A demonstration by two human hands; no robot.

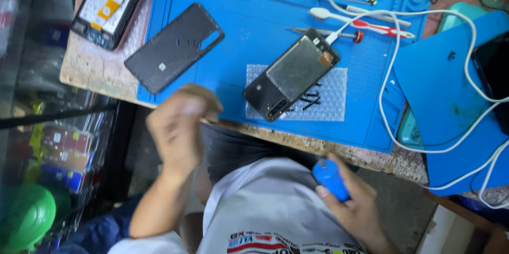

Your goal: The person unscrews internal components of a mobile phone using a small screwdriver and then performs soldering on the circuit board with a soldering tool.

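Phone repair shop – blue mat [254,37], opened phone [291,74].

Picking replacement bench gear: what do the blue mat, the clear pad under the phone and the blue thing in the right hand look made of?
Blue mat: likely silicone or rubber; matte, moulded compartments along the far edge.
Clear pad: looks like plastic bubble wrap; translucent, regular bumps.
Blue thing in the right hand: smooth, slightly glossy, probably plastic or rubber; blurred, can't be sure.

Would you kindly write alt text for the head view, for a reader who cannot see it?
A person's right hand holds a small blue object below the bench edge; the left hand is raised and blurred. On the blue mat lie an opened phone on bubble wrap and a dark back cover.
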